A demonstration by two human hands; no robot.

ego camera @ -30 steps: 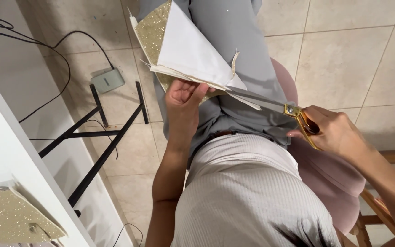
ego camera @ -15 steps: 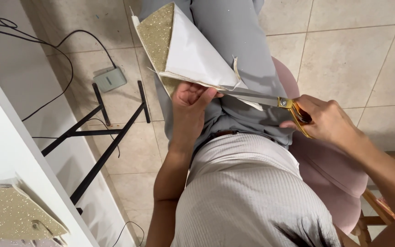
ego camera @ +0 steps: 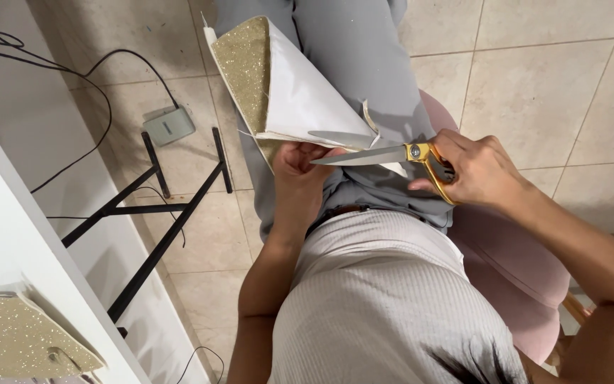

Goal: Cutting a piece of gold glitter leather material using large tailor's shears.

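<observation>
Sheet (ego camera: pixel 300 92) on lap – scissors (ego camera: pixel 385 153) right, table (ego camera: pixel 8 235) left.

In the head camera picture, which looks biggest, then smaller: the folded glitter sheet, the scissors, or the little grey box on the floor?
1. Glitter sheet
2. Scissors
3. Grey box

The box lies farther away on the floor, so it may look smaller than it is.

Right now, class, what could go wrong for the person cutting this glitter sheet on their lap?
1. The left hand pinches the glitter sheet right beside the open scissors; a finger might get nicked.
2. The sheet hangs unsupported over the lap, so it may flex and the cut wander.
</observation>
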